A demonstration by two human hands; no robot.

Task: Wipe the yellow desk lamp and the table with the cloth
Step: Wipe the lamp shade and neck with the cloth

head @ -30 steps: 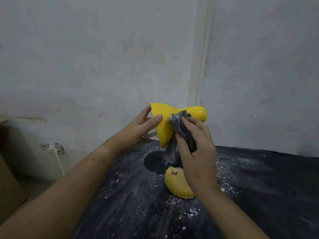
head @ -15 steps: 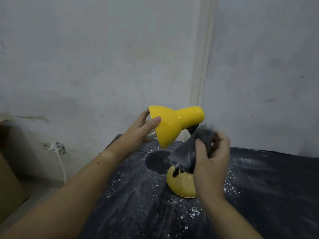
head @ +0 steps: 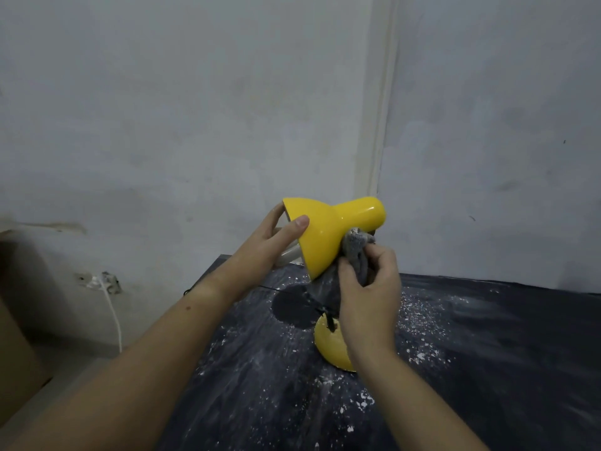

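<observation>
Gripping the yellow desk lamp (head: 325, 229) by its shade rim, the left hand (head: 271, 244) lays its thumb on top, with its fingers curled behind. The right hand (head: 370, 289) bunches the cloth (head: 356, 252) in closed fingers against the shade's underside. The lamp stands on the powdered dark surface (head: 487, 353), which lies open to the right. Its left edge passes under the left forearm.

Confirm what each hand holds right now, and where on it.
Left hand grips the lamp shade at its open rim, thumb outside. Right hand holds the bunched cloth, pressed against the shade.
</observation>
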